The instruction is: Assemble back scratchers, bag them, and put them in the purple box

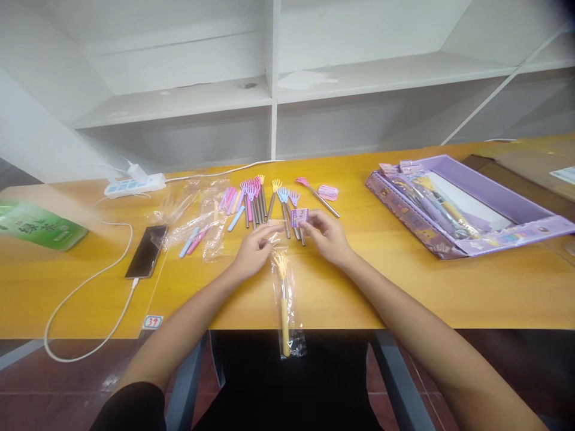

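Note:
My right hand pinches a small purple printed card above the table. My left hand is closed, fingertips at the upper end of a clear plastic bag; the film between them is hard to make out. Inside that bag is a yellow back scratcher, claw end up, its handle reaching past the table's front edge. Just beyond my hands lie several back scratchers with metal rods and pink, purple, blue and yellow claw heads. One pink back scratcher lies apart, beside a stack of pink cards.
Loose coloured handles and clear bags lie at the left. Further left are a phone on a white cable, a power strip and a green package. A purple box with bagged scratchers stands right. Shelves rise behind.

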`<state>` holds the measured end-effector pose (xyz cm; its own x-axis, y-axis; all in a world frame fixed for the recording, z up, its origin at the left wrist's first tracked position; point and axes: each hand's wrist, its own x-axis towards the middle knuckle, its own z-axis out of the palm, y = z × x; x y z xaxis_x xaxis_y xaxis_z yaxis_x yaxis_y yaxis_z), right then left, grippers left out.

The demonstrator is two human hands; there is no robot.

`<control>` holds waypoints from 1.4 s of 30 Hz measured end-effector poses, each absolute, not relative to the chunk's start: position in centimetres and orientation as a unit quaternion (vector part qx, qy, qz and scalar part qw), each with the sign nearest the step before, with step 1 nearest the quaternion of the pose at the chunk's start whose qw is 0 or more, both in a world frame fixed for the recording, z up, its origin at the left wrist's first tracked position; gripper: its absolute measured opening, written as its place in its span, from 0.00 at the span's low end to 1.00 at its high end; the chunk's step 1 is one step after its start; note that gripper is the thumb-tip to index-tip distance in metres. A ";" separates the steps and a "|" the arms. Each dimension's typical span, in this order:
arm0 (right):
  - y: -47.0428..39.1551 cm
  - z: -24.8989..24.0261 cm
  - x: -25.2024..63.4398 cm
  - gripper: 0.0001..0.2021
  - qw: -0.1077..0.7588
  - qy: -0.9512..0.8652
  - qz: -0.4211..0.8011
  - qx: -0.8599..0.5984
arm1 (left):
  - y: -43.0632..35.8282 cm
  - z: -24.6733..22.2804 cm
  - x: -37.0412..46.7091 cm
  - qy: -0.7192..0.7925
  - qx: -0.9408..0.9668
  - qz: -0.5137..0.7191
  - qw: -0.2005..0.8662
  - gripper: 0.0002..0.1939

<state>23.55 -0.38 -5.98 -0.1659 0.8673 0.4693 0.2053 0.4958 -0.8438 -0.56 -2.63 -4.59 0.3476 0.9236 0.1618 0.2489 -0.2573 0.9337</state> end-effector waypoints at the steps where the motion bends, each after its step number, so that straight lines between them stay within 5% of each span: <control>1: -0.3 -6.1 23.5 0.12 0.525 -0.684 0.333 -0.381 | -2.6 -4.4 -0.6 0.420 0.697 0.386 0.435 0.27; 5: -0.3 -6.5 23.3 0.16 0.546 -0.670 0.354 -0.358 | -2.3 -3.8 -0.8 0.398 0.702 0.394 0.441 0.21; 11: -0.5 -6.5 23.2 0.09 0.544 -0.704 0.261 -0.374 | -2.2 -4.5 -0.5 0.262 0.514 0.436 0.691 0.23; 15: -0.7 -6.0 23.2 0.06 0.542 -0.713 0.232 -0.380 | -2.4 -4.4 -0.5 0.256 0.428 0.431 0.752 0.26; 42: -1.1 -4.8 23.0 0.11 0.518 -0.716 0.259 -0.391 | -2.3 -3.6 -0.5 0.232 0.361 0.402 0.809 0.35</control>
<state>23.05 -1.07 -4.82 -0.1584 0.8275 0.5386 0.2906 0.5604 -0.7756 -0.52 -2.32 -3.60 0.5687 0.8181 -0.0859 -0.4830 0.4166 0.7702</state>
